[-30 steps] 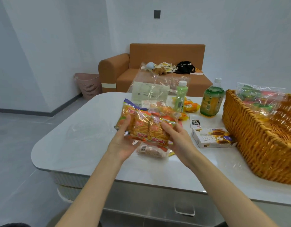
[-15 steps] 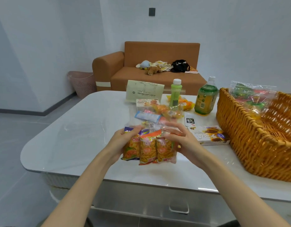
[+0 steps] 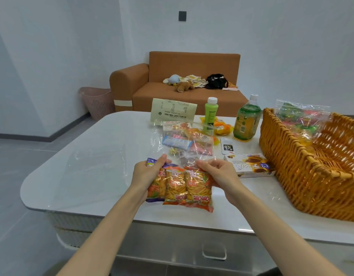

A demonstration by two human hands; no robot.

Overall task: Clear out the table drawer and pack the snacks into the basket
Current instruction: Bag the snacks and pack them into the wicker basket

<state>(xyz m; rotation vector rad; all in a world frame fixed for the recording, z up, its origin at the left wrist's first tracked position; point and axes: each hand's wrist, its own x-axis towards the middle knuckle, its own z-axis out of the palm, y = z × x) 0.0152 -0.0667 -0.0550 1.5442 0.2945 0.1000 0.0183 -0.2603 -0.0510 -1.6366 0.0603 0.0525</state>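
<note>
Both hands hold a clear bag of three orange snack packs over the near part of the white table. My left hand grips its upper left corner, and my right hand pinches its upper right edge. The wicker basket stands at the right with a clear bag of coloured snacks leaning inside its far end. The drawer below the table edge is shut.
Behind the bag lie a clear bag of small snacks, a cookie box, a dark sachet, orange packets, a green bottle, a tea bottle and a paper sheet. A sofa and pink bin stand beyond.
The bag of orange packs was turned over and brought down from chest height toward the table's near edge, both hands shifting to its top corners.
</note>
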